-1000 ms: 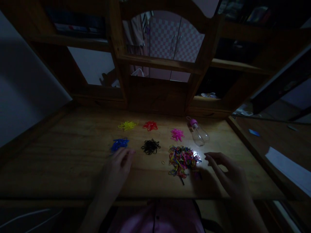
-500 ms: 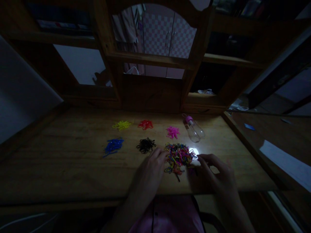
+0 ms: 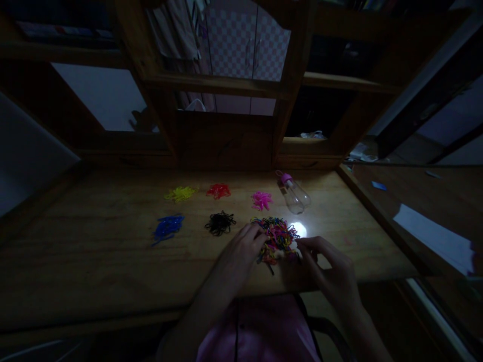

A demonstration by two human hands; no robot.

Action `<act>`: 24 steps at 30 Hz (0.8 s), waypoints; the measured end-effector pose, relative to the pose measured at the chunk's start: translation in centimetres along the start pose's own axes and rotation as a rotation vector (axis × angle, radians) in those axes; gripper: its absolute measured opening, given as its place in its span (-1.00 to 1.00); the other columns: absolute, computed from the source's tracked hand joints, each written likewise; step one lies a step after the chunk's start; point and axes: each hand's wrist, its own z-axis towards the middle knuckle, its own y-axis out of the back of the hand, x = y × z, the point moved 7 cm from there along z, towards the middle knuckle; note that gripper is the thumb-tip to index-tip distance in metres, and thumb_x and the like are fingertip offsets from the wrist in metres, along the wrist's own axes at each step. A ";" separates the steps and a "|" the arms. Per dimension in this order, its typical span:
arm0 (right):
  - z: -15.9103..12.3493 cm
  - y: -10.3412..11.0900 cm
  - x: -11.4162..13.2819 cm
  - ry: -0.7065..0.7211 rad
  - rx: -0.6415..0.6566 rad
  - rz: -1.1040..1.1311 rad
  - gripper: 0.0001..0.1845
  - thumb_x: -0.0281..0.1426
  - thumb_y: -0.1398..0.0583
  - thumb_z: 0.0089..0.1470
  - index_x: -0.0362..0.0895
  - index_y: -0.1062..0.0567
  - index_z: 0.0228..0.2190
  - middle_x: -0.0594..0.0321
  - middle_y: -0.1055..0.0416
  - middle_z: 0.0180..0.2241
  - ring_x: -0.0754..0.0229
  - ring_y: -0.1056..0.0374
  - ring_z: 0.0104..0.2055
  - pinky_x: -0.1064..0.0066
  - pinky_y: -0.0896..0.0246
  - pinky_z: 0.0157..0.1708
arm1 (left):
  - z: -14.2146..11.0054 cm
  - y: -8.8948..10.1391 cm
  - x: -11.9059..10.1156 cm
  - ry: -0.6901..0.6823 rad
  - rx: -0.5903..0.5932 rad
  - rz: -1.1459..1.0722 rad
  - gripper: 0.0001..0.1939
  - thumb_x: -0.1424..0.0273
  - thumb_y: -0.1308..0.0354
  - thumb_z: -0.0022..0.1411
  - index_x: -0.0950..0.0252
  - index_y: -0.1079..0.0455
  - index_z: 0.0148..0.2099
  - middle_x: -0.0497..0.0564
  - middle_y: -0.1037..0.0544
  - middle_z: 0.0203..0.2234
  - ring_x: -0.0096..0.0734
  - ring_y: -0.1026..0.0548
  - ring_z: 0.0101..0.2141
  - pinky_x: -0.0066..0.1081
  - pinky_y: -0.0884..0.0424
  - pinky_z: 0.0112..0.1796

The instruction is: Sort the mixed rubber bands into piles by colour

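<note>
On the surface (image 3: 113, 261), the blue pile (image 3: 168, 227), yellow pile (image 3: 181, 194), red pile (image 3: 219, 190) and black pile (image 3: 221, 222) each lie apart, so the forearm is best lifted clear of these loose loops when it swings that way. The left hand (image 3: 241, 249) is over the left edge of the mixed heap (image 3: 279, 236), fingers curled down into it; whether they pinch a loop I cannot tell. Its fingertips would do well to take one loop by a free edge and draw it out slowly and low, since tangled neighbours may come along. The pink pile (image 3: 261, 200) sits just behind the heap, close enough to be brushed. The bottle (image 3: 296, 196) lies beyond, near the bright patch (image 3: 300, 230). The right hand (image 3: 335, 266) has thumb and forefinger tips close together at the heap's right edge; anything between them is too dim to tell. A light touch there could steady the heap without pressing the tangle tighter.

Against the earliest view, the blue pile is uncovered: the left hand has gone from beside it to the mixed heap. The separate piles keep their layout. The right hand stays by the heap's right edge, now closer in.
</note>
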 end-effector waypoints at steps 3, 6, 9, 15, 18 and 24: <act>-0.3 0.3 -0.1 -0.005 -0.016 -0.006 -0.81 -0.47 -0.17 0.20 -0.07 -0.50 -0.15 0.21 -0.45 -0.31 0.20 -0.34 -0.34 0.36 -0.25 -0.36 | 0.1 0.0 0.2 0.006 -0.020 0.037 -0.80 0.60 -0.03 0.30 0.25 -0.39 -0.15 0.02 -0.42 -0.18 -0.24 -0.39 -0.11 -0.22 -0.42 -0.09; -0.4 0.4 -0.3 -0.026 -0.024 -0.011 -0.85 -0.45 -0.18 0.20 -0.08 -0.50 -0.18 0.20 -0.44 -0.31 0.20 -0.35 -0.33 0.36 -0.24 -0.35 | 0.1 0.4 0.1 0.009 -0.039 0.043 -0.87 0.55 -0.05 0.32 0.24 -0.38 -0.18 0.00 -0.43 -0.18 -0.25 -0.39 -0.12 -0.22 -0.40 -0.08; -0.3 0.4 -0.5 -0.044 -0.021 -0.017 -0.87 -0.43 -0.17 0.20 -0.08 -0.50 -0.20 0.20 -0.45 -0.31 0.20 -0.35 -0.34 0.36 -0.25 -0.35 | 0.0 1.0 0.0 0.018 -0.053 0.007 -0.92 0.52 -0.11 0.30 0.24 -0.38 -0.19 -0.01 -0.45 -0.20 -0.25 -0.39 -0.13 -0.21 -0.37 -0.07; 0.0 -0.9 -1.3 -0.076 0.118 -0.003 -0.80 -0.42 -0.13 0.22 -0.05 -0.50 -0.14 0.14 -0.43 -0.18 0.16 -0.39 -0.25 0.37 -0.31 -0.31 | -0.1 1.9 0.9 0.087 -0.152 -0.165 -0.93 0.49 -0.22 0.23 0.23 -0.39 -0.26 -0.04 -0.49 -0.25 -0.27 -0.43 -0.12 -0.27 -0.36 -0.09; 0.0 -1.4 -1.5 -0.063 0.155 -0.008 -0.79 -0.43 -0.15 0.20 -0.06 -0.51 -0.14 0.12 -0.41 -0.15 0.13 -0.40 -0.16 0.34 -0.34 -0.21 | -0.4 2.3 1.6 0.150 -0.207 -0.209 -0.96 0.41 -0.21 0.25 0.23 -0.40 -0.28 -0.03 -0.52 -0.28 -0.29 -0.47 -0.17 -0.31 -0.38 -0.13; -0.1 -1.7 -2.4 -0.086 0.171 -0.045 -0.84 -0.38 -0.17 0.18 -0.06 -0.56 -0.24 0.12 -0.42 -0.20 0.11 -0.42 -0.18 0.30 -0.37 -0.20 | -1.9 2.8 3.8 0.419 -0.282 -0.337 -0.91 0.30 -0.19 0.26 0.18 -0.47 -0.23 -0.07 -0.60 -0.29 -0.33 -0.56 -0.27 -0.38 -0.44 -0.24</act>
